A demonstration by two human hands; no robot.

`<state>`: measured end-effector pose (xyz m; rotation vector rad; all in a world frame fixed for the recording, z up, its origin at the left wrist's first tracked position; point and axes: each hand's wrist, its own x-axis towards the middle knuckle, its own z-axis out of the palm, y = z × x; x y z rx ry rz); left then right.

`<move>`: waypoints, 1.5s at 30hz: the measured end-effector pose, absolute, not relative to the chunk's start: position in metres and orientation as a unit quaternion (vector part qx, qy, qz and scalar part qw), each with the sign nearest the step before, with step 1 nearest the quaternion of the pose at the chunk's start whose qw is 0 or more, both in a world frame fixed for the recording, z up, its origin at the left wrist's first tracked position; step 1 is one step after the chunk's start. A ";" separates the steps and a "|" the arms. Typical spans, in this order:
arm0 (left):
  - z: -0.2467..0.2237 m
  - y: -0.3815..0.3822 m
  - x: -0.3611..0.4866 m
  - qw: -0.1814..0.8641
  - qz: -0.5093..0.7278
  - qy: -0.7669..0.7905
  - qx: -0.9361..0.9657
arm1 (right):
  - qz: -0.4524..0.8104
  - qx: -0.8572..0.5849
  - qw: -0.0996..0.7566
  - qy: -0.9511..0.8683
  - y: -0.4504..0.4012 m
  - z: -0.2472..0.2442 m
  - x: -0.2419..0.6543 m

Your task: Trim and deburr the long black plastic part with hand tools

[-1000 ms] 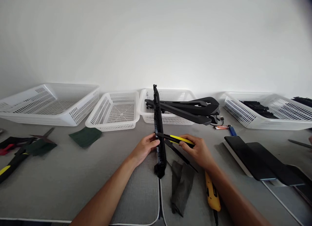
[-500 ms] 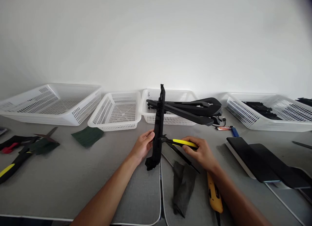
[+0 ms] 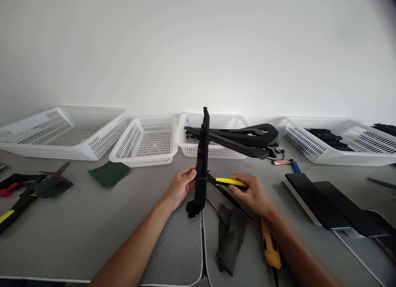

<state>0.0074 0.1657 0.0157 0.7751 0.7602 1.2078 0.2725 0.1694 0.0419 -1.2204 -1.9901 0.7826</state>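
Note:
A long black plastic part [image 3: 202, 167] stands nearly upright at the middle of the view, with my left hand [image 3: 182, 186] closed on it from the left. My right hand [image 3: 251, 193] grips a tool with a yellow and black handle [image 3: 230, 182]. The tool's dark front end points left and meets the lower half of the black part; its very tip is hard to make out. Beneath the tool, a thin black strip [image 3: 232, 198] lies slanting on the table. Nearer to me is a crumpled dark cloth [image 3: 230, 241].
Four white baskets [image 3: 144, 161] line the wall; long black parts [image 3: 247, 144] stick out of one. A yellow corded tool [image 3: 271, 248] lies by my right forearm. Black flat pieces [image 3: 320, 202] are at right. Green cloth [image 3: 109, 174] and scissors [image 3: 57, 175] are at left.
My right hand and the yellow-handled tool have moved slightly left, its front end now further onto the black part. The surroundings have shifted slightly left in the view.

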 end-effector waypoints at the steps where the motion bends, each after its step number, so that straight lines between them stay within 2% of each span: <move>1: 0.016 0.166 0.007 0.689 0.539 0.340 0.345 | 0.302 -0.467 0.328 -0.764 0.169 0.042 0.272; 13: 0.026 0.158 0.007 0.744 0.486 0.307 0.341 | 0.258 -0.510 0.383 -0.725 0.172 0.038 0.268; 21: 0.030 0.159 0.011 0.689 0.531 0.353 0.343 | 0.230 -0.524 0.413 -0.708 0.174 0.041 0.273; 30: 0.028 0.159 0.012 0.674 0.553 0.362 0.330 | 0.289 -0.468 0.332 -0.766 0.168 0.043 0.269; 45: 0.029 0.156 0.013 0.706 0.471 0.354 0.394 | 0.282 -0.519 0.352 -0.726 0.172 0.040 0.270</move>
